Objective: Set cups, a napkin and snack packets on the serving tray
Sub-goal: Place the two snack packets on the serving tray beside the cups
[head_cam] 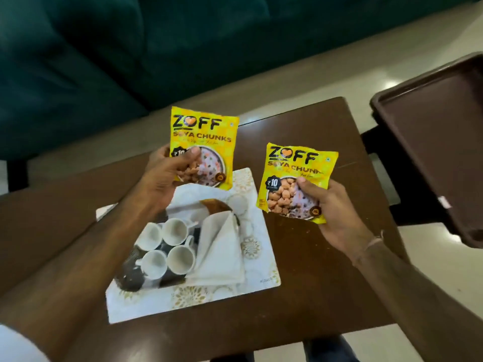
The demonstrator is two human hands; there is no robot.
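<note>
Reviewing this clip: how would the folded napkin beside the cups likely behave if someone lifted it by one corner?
The napkin is probably floppy: its folds drape softly and lie flat on the tray. It looks light, being thin cloth or paper. Lifted by one corner it would likely unfold, and might brush the nearest cups beside it.

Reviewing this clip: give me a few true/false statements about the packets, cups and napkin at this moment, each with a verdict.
1. Each hand holds a yellow packet: left hand, left packet; right hand, right packet. True.
2. Six cups stand together. False: four.
3. The napkin lies left of the cups. False: right of them.
4. The cups stand upright, openings up. True.
5. The brown tray carries the cups. False: nothing is seen on it.
</note>
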